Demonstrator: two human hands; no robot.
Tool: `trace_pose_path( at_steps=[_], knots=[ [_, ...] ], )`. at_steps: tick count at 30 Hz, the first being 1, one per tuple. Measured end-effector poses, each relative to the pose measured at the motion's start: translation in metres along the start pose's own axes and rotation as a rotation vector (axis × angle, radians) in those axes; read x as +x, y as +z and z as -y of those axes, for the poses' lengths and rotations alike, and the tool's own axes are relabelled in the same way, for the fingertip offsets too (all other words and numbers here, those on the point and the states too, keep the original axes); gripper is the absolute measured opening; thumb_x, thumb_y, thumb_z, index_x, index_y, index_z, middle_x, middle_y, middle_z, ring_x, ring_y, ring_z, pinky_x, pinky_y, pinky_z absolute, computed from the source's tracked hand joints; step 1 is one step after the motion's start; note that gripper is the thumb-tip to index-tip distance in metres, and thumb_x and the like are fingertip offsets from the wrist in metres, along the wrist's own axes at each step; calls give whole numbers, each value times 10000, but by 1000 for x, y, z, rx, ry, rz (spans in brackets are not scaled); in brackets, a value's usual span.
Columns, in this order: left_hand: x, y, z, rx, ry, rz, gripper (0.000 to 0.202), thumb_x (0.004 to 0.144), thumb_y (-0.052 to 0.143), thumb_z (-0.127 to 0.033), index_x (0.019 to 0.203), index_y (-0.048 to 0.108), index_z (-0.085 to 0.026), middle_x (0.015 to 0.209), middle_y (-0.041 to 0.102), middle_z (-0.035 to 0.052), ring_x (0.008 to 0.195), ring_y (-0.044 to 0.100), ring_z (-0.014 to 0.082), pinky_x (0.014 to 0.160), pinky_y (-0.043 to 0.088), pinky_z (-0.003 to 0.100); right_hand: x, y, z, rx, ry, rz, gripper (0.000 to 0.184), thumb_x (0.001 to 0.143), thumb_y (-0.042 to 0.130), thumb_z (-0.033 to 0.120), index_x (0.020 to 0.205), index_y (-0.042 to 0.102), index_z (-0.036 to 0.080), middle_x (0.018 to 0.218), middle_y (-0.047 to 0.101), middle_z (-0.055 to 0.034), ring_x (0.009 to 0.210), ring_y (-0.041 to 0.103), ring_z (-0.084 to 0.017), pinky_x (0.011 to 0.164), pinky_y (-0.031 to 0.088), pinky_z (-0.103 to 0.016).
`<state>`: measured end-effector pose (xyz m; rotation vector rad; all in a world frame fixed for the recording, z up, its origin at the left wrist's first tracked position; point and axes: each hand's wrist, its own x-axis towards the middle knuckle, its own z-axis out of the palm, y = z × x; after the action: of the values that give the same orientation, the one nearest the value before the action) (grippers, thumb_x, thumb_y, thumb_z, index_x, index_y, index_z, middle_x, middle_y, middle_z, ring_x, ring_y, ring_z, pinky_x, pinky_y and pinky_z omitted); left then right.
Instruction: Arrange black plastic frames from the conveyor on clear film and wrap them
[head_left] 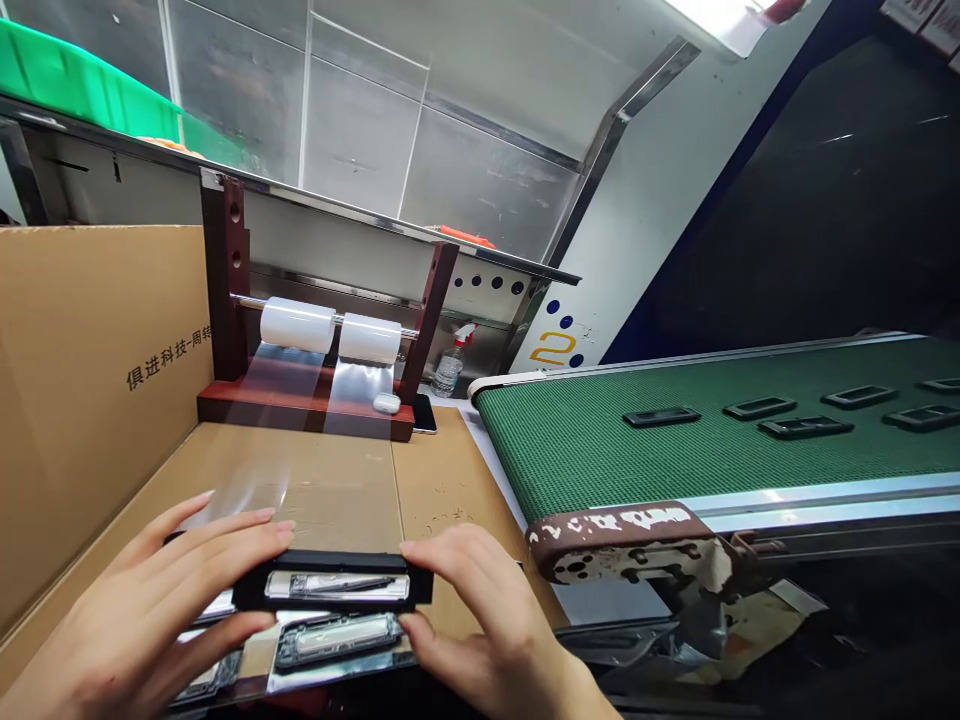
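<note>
Both my hands grip a black rectangular frame part [334, 585] by its ends, just above the cardboard work surface [352, 480]. My left hand [161, 610] pinches the left end, thumb below and fingers stretched over the top. My right hand [487, 620] clasps the right end. Under the held part lie more black frame parts [337, 638] on a strip of clear film. The film runs back to two white rolls [330, 330] on a dark red wooden stand [225, 290].
A green conveyor belt [637, 450] at the right carries several black frame parts [802, 427]; its worn end bracket [622, 540] juts toward my right hand. A tall cardboard box [82, 400] walls the left. A spray bottle [454, 362], a phone and a small white case sit behind the stand.
</note>
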<state>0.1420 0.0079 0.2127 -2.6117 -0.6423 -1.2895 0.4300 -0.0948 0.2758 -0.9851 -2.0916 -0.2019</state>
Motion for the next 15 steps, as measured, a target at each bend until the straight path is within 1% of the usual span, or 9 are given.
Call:
trace_pose_path(
  at_steps=[2,5,7,11,15],
  knots=[
    [4,0,1,-3,-1,-22,517,904,615,-448,1392,511,-315,1177,748,-28,1052,704,193,1155,304,367,3,1,-1,-2,-14,-18,389,857,625,109,1235,548,160,964,717,-84,829,651,-204,732,556,-330],
    [6,-2,2,-6,-26,-23,513,892,630,-465,1372,532,-311,1194,739,-17,1056,700,202,1155,308,376,5,2,-4,-8,-21,-22,384,872,627,127,1246,546,162,970,717,-81,839,653,-204,738,556,-331],
    [7,-4,1,-16,-49,-23,517,886,632,-483,1371,531,-335,1201,738,-31,1054,703,202,1160,297,366,5,3,-5,-11,-16,-23,375,880,626,135,1246,547,167,975,718,-78,845,655,-202,743,556,-331],
    [14,-7,-5,-78,-100,-33,475,890,634,-465,1350,537,-399,1164,754,-83,1029,717,187,1151,284,325,5,4,-6,-15,0,-31,367,878,623,137,1235,551,180,949,713,-68,825,652,-199,722,555,-329],
    [17,-8,-10,-91,-124,-51,471,891,627,-492,1348,532,-430,1137,766,-90,1005,726,189,1146,290,325,3,6,-10,-10,14,-26,364,880,623,138,1233,556,191,945,710,-65,828,655,-199,727,556,-329]
  ],
)
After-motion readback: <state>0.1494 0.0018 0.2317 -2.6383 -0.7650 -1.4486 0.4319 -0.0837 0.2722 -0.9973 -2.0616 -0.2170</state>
